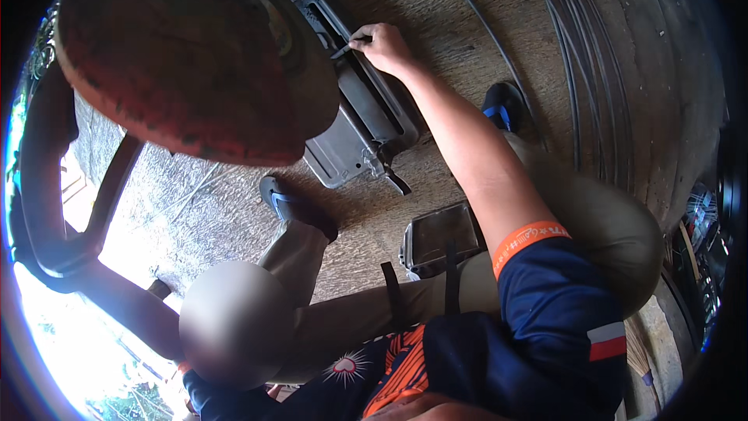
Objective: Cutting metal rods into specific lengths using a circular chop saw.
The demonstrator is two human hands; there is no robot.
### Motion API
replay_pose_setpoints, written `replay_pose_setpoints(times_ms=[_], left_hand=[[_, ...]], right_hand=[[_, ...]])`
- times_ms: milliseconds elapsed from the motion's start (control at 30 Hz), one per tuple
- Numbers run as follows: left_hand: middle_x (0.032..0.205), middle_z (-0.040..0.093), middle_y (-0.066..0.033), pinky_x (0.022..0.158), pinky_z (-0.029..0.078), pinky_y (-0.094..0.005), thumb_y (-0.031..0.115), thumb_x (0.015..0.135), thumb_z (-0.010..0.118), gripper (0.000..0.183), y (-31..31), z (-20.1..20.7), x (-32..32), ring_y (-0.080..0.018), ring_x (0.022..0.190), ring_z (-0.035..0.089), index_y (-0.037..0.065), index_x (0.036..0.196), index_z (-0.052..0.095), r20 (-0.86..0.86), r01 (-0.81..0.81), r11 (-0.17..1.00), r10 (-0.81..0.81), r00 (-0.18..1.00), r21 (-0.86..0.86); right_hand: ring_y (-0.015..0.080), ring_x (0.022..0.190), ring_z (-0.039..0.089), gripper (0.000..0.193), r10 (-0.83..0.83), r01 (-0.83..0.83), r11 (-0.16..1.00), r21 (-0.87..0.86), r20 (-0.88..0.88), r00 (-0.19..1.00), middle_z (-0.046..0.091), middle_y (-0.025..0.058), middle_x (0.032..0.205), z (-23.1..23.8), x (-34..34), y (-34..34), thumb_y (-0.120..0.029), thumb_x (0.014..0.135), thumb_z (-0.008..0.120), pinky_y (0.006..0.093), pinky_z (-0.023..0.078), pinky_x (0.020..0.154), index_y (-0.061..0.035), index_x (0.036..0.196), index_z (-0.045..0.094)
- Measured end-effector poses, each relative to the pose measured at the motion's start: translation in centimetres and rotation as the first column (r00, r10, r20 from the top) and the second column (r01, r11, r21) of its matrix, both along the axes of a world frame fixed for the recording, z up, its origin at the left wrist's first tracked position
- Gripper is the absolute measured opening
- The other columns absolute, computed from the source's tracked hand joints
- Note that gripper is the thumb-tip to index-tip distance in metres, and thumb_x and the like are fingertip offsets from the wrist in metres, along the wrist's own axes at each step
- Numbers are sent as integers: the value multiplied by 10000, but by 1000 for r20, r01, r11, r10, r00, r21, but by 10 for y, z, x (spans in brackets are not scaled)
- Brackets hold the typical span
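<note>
My right hand [382, 45] reaches over a long dark-grey metal case-like piece [343, 157] on the floor. Its fingers are closed, pinching a thin pointed metal piece [340, 52] above the grey piece's upper part. A rod runs along that grey piece, with a small lever [397, 183] at its near end. Close in front hangs a large rounded reddish-brown object [179, 62], worn at its rim, covering part of the grey piece. My left arm [128, 308] goes out to the left and bends upward; the left hand's fingers are hidden by the large object.
A shallow dark rectangular tray [444, 235] lies beside my leg. Several dark rods or cables [573, 54] curve across the rough floor at the right. My sandalled feet [502, 107] stand on either side of the grey piece. A broom [643, 351] rests at the lower right.
</note>
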State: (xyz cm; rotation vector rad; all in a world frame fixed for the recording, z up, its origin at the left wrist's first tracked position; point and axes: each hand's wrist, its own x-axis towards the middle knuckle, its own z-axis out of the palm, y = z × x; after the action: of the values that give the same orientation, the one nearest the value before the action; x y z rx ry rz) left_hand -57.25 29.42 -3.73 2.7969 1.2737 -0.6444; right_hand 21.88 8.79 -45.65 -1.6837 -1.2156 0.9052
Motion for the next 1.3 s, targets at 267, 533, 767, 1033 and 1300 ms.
replay_pose_setpoints(times_ms=[267,533,767,1033,1300], left_hand=[[867,596,-107,709,451,-447,241,871,358,189,-72,44,-29,-297,784,586,147,973,488,-1,-19,990,20,1000,141],[852,591,-104,718,443,-444,225,860,373,165,-267,-109,303,-293,780,579,136,934,490,172,7,991,-31,985,134],[839,586,-101,725,435,-442,210,851,386,144,-336,-119,429,-290,777,574,127,901,492,267,60,985,-102,958,162],[824,581,-97,734,427,-439,194,840,400,125,-343,-133,500,-286,773,567,116,863,494,384,76,980,-143,912,185],[810,576,-94,743,419,-436,178,829,415,110,-342,-131,534,-283,769,561,105,824,497,496,72,974,-172,851,214]], right_hand=[[270,782,630,194,64,-65,996,-54,-22,998,650,144,805,22,-22,21,-224,757,663,343,477,721,-44,830,665],[275,789,626,204,44,-45,999,0,101,994,647,144,805,-9,-1,7,-237,754,659,351,473,723,-50,835,670],[280,758,634,226,49,-50,998,44,22,999,649,149,805,-17,1,8,-248,721,674,360,482,707,-44,819,682],[266,761,642,279,70,-69,997,-23,51,996,654,153,806,-19,5,7,-281,728,654,365,491,715,-40,868,672],[295,853,625,308,49,-45,997,-56,77,996,651,144,878,-18,5,8,-317,693,668,380,488,786,-76,885,680]])
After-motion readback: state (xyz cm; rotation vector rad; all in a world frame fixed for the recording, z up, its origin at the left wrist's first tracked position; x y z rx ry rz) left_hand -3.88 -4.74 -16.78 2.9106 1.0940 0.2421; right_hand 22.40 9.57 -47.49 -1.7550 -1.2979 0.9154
